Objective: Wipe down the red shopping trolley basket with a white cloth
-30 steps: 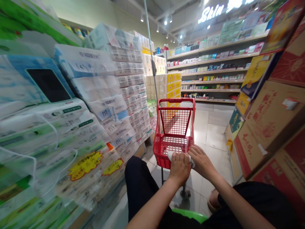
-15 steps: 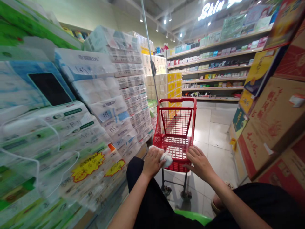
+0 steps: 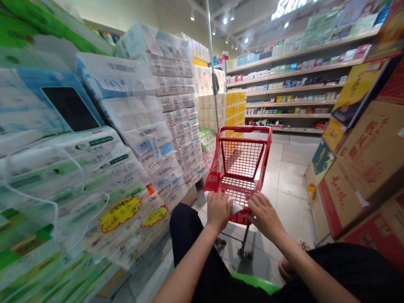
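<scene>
A small red shopping cart (image 3: 243, 160) stands in the aisle in front of me, its basket holding nothing that I can see. My left hand (image 3: 218, 209) presses a white cloth (image 3: 235, 207) onto the cart's near rim, fingers curled over it. Just to its right, my right hand (image 3: 264, 212) rests on the same rim with its fingers bent around the edge. Both forearms reach out over my lap in black clothing.
Tall stacks of wrapped tissue packs (image 3: 135, 126) with yellow price tags (image 3: 120, 212) crowd the left. Cardboard boxes (image 3: 362, 168) lean along the right. Stocked shelves (image 3: 284, 92) line the far wall across a tiled floor (image 3: 290, 176). A green seat edge (image 3: 252, 283) shows below me.
My left hand slid the cloth left along the rim, then back toward the right hand. The cart has turned slightly and sits further right in view.
</scene>
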A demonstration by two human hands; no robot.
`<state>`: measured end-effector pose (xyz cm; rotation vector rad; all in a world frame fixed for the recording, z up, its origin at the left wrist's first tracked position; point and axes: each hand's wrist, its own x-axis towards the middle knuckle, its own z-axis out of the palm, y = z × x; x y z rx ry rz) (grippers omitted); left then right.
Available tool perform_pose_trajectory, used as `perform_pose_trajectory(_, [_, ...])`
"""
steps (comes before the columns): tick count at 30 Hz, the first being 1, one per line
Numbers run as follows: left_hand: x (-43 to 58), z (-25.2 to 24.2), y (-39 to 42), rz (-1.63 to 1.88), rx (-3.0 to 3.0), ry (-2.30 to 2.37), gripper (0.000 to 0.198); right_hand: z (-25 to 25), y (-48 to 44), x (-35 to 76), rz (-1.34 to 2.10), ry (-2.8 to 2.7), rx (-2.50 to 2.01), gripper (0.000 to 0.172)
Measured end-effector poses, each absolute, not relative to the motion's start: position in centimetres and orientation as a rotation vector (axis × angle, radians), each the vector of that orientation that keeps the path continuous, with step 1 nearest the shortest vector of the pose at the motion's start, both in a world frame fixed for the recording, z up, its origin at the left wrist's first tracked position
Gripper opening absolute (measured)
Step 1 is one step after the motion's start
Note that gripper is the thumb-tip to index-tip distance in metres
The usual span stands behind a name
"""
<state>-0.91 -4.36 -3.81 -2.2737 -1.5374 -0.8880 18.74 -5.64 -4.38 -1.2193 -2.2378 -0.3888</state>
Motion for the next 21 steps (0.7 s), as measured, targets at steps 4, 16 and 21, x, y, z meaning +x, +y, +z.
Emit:
perform_pose_trajectory(4, [3.3, -5.0, -5.9, -0.888, -2.359, -1.439, 0.024, -4.9, -5.5, 18.9, -0.388, -2.198, -1.234, 0.022])
perform_pose_trajectory(16, [-2.8, -4.6, -2.9, -0.643, -2.626, -1.13, 0.035, -4.2, -6.6, 21.1, -0.403, -2.204, -1.263, 0.017])
perform_pose_trajectory(21, [-5.4, -4.3, -1.4, -0.746, -2.557, -1.235, 0.029, -4.6, -6.5, 20.3, -0.402, -2.18, -1.274, 0.02])
